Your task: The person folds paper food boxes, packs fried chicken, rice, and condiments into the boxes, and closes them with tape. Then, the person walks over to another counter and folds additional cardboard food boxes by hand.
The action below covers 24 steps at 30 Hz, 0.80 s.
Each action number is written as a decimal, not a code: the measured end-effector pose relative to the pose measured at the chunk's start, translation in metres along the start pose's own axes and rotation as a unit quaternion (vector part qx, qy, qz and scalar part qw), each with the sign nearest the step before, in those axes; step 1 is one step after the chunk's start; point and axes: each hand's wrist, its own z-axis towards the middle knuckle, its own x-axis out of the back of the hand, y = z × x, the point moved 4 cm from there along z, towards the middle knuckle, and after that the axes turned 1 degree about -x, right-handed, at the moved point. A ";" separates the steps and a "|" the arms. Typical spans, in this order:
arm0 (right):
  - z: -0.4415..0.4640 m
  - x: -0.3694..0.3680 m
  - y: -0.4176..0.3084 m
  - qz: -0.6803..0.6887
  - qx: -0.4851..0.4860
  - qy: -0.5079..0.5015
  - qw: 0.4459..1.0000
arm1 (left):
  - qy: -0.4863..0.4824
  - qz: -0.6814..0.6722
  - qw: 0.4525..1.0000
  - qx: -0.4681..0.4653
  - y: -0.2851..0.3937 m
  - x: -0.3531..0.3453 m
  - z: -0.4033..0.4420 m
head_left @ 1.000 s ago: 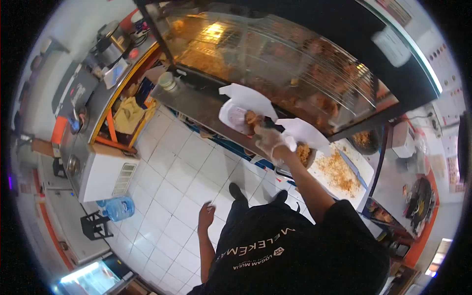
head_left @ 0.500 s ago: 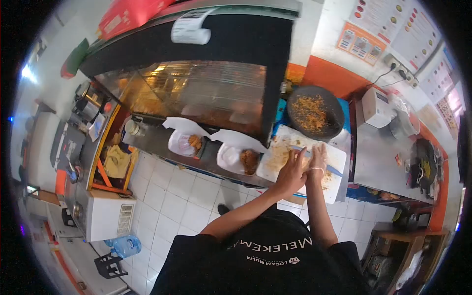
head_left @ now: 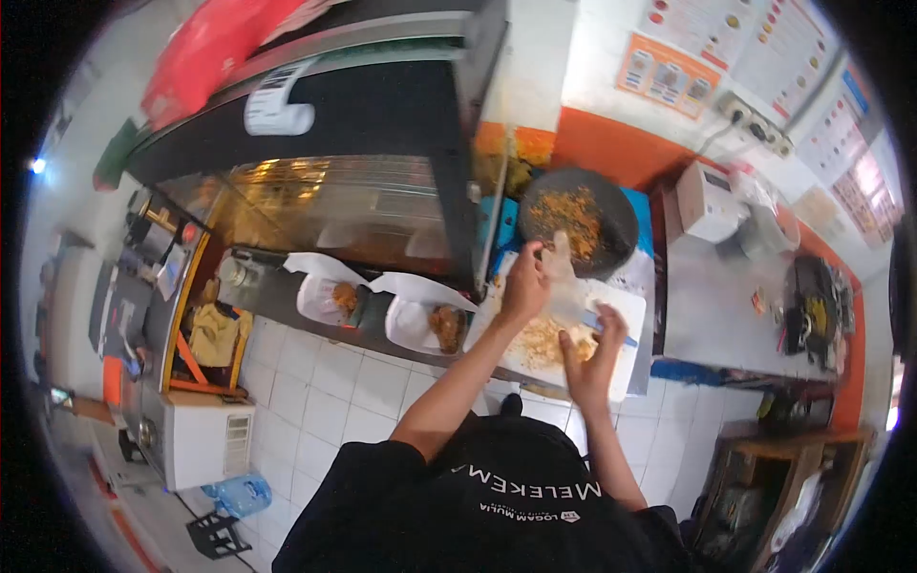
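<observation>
Glass-fronted cabinet (head_left: 315, 205) takes up the upper left; white cutting board (head_left: 618, 374) to its right, littered with crumbs (head_left: 535, 351); dark pan (head_left: 623, 229) behind the board. Left foam box (head_left: 311, 304) and right foam box (head_left: 405, 319) in front of the cabinet, both open, closing not yet done. Left hand (head_left: 527, 284) pinches a clear glove (head_left: 564, 269) above the board. Right hand (head_left: 592, 368) bare, fingers spread, apart from the glove: removal looks finished, glove not yet set down. Knife (head_left: 619, 334) behind the right fingers; contact unclear. One fried piece (head_left: 446, 327) per box, so filling appears at least begun.
</observation>
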 end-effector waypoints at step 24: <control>0.140 -0.219 0.100 -0.294 -0.058 -0.221 0.928 | 0.035 0.308 0.939 0.150 -0.258 0.285 -0.124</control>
